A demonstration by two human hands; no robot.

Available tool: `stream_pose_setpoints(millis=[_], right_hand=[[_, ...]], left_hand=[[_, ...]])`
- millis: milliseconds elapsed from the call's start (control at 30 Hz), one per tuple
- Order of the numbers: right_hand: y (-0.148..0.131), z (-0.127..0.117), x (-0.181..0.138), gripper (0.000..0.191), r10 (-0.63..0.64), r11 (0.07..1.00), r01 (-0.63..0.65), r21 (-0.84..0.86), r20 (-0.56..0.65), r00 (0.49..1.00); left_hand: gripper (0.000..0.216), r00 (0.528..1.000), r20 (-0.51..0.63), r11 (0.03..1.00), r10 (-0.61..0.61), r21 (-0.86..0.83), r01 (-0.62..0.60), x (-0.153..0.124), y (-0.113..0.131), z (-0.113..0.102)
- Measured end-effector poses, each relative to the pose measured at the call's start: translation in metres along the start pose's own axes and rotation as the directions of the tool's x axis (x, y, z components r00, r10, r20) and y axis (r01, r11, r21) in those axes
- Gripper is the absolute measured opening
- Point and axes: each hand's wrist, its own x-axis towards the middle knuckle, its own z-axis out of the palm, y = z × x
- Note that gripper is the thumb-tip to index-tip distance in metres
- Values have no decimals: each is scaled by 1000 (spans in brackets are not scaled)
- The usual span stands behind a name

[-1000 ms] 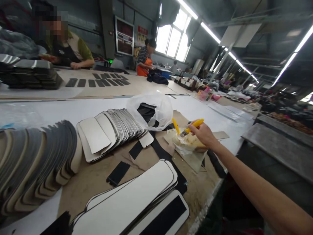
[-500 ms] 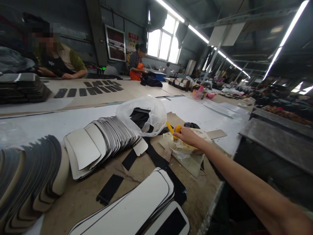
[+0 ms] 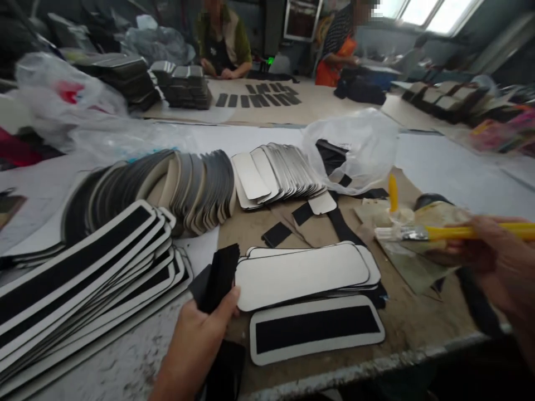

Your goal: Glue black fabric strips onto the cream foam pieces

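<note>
My right hand point(image 3: 497, 250) is closed around a brush with a yellow handle point(image 3: 451, 231); its pale bristles point left, over the glue-smeared sheets. My left hand point(image 3: 204, 334) is closed on a bundle of black strips point(image 3: 219, 275) between thumb and fingers. Its thumb tip meets the left end of the top white panel point(image 3: 301, 273) in a small stack; the other fingers are partly hidden. Nearer me lies a white panel with a black strip on it point(image 3: 317, 329). Beyond the brush, a second yellow handle point(image 3: 393, 192) stands up near a plastic-covered container point(image 3: 443, 214).
A stack of finished-looking panels point(image 3: 92, 278) lies at left, with curved dark pieces point(image 3: 167, 189) behind. White pieces point(image 3: 284, 170) stand in a row beside a clear plastic bag point(image 3: 368, 150). Two people work at the far table point(image 3: 184, 115). The table edge point(image 3: 368, 373) runs in front.
The view has swung left and down. My right hand has lifted the yellow brush from the glue area and brought it nearer. My left hand has come into view at the panel stack.
</note>
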Motion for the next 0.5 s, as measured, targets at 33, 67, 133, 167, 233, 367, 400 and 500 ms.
stream_pose_setpoints(millis=[33, 67, 133, 167, 233, 367, 400, 500], right_hand=[[-6, 11, -19, 18, 95, 988, -104, 113, 83, 992], [-13, 24, -40, 14, 161, 968, -183, 173, 131, 978], [-29, 56, -81, 17, 189, 925, -272, 264, 303, 934], [-35, 72, -99, 19, 180, 904, -298, 307, 361, 915], [-44, 100, -124, 19, 155, 872, -327, 364, 428, 890], [-42, 128, -145, 18, 144, 848, -355, 394, 473, 869], [-39, 130, -147, 19, 147, 850, -359, 386, 480, 865], [-33, 129, -150, 18, 131, 878, -324, 351, 475, 870]], left_hand=[[34, 999, 27, 999, -23, -35, 24, 0, 0, 0], [34, 998, 46, 997, -36, -71, 40, 0, -1, 1], [33, 998, 38, 991, -45, -126, 49, -1, -2, 3], [32, 998, 37, 987, -46, -151, 51, -2, -3, 4], [32, 998, 46, 981, -40, -190, 48, -4, -6, 4], [31, 996, 85, 976, -26, -212, 44, -5, -8, 4], [31, 995, 93, 975, -25, -218, 45, -4, -7, 4], [29, 995, 102, 969, -12, -244, 36, -4, -6, 4]])
